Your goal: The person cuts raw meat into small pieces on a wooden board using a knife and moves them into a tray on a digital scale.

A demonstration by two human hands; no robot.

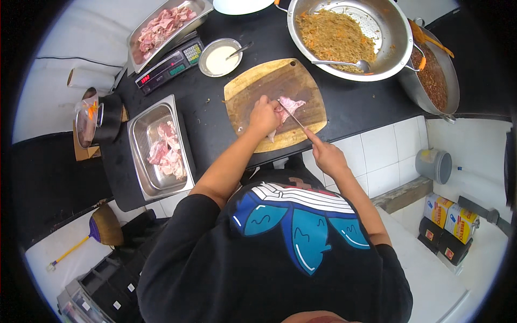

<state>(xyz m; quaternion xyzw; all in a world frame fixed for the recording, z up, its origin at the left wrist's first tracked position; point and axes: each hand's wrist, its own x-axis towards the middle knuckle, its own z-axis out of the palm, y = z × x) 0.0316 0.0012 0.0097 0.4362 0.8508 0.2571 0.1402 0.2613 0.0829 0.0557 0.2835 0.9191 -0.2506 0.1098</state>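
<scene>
A piece of raw meat (292, 106) lies on the wooden cutting board (308, 86) in front of me. My left hand (264, 116) is closed over the near-left part of the meat, its fingers pressing it to the board. In my right hand (328, 157) is a knife (291, 114), gripped by the handle, its blade slanting up and left against the meat beside my left fingertips. Part of the meat is hidden under my left hand, and a pale bit (271, 135) shows below it.
Left of the board stands a steel tray (141, 156) with meat pieces; another meat tray (200, 16) rests on a digital scale (168, 65). A bowl of white sauce (219, 59) sits behind. At right are a large basin (390, 70) of shredded food with a ladle (362, 66) and a pot (453, 89).
</scene>
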